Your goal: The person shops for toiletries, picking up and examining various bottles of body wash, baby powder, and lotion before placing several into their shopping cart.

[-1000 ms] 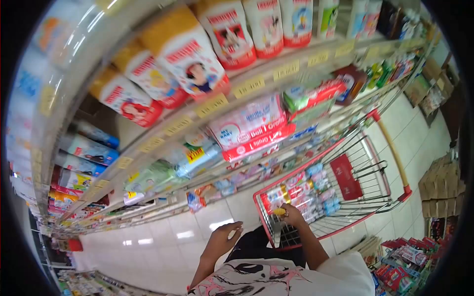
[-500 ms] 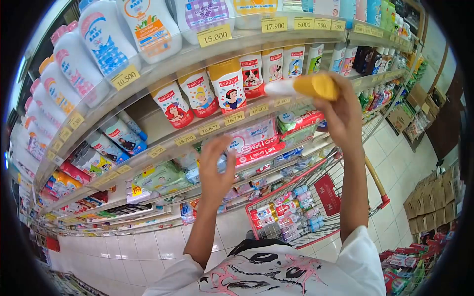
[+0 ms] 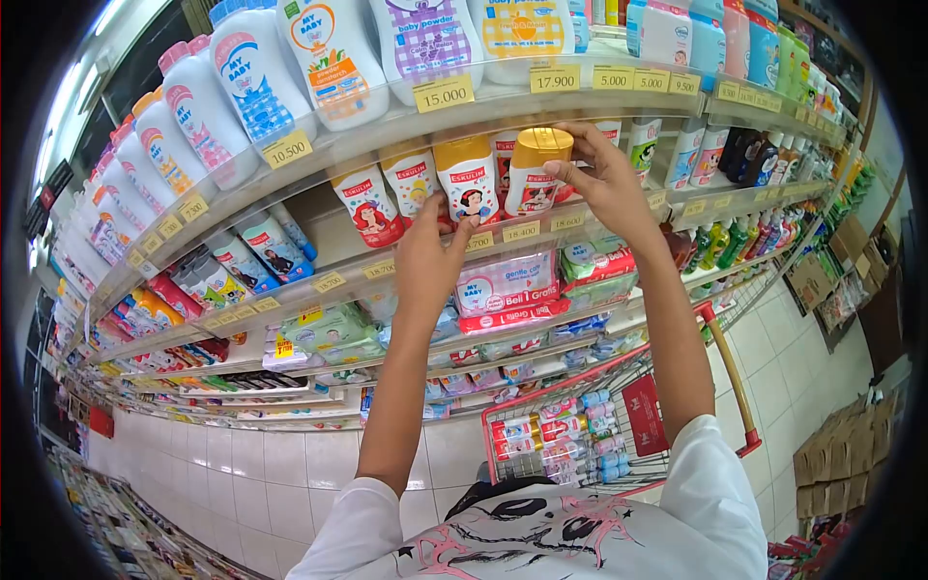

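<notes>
My right hand [image 3: 601, 179] grips a white Eskulin bottle with a gold cap [image 3: 534, 174] by its side and cap, upright at the front of the middle shelf. Just left of it, my left hand [image 3: 433, 246] has its thumb and fingers apart near the lower part of the Snow White bottle [image 3: 469, 184]; whether it touches that bottle is unclear. Further left stand a bottle with a red-haired figure [image 3: 369, 208] and another gold-capped bottle [image 3: 410, 179], partly behind my fingers.
Baby powder bottles [image 3: 256, 77] line the upper shelf above a clear ledge with price tags [image 3: 444, 94]. Wipes packs [image 3: 507, 285] lie below. A red-rimmed shopping cart [image 3: 646, 416] with several bottles stands below right, and cardboard boxes [image 3: 841, 454] are farther right.
The bottle in my right hand has gone from tilted and blurred in the air to upright at the shelf. My left hand has moved up towards the Snow White bottle. The view has shifted.
</notes>
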Available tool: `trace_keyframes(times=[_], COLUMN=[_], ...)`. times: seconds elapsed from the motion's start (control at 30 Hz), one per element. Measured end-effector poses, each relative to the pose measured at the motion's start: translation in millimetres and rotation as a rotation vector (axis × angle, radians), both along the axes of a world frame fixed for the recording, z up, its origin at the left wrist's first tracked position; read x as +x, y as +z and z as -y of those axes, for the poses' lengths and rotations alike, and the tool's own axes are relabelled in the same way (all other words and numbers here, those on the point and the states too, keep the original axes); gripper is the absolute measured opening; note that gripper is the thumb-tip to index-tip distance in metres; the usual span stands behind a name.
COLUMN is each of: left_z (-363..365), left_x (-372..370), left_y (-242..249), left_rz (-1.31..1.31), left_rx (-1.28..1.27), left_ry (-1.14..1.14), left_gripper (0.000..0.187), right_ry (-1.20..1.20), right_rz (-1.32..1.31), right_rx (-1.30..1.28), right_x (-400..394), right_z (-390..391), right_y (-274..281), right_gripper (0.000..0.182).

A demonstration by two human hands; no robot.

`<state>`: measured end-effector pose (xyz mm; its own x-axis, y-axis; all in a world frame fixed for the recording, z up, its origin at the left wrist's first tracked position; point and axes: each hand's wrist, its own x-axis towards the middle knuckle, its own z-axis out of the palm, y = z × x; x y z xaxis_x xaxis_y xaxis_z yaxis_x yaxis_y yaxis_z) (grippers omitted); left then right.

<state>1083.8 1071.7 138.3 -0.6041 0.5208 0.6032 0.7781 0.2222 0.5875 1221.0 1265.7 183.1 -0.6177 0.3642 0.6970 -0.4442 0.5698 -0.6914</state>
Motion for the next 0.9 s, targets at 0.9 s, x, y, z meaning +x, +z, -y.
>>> trace_keyframes(times=[0.9], left_z=[30], left_x=[32], left_y=[-34], left_rz=[-0.225], left_rx=[0.106], left_ry=[0.094], left_gripper=[0.037], right_ry=[-0.272], right_rz=[-0.370], right_rx=[-0.244], right_x=[25], right_z=[15], right_y=[-85], right_gripper=[0.025])
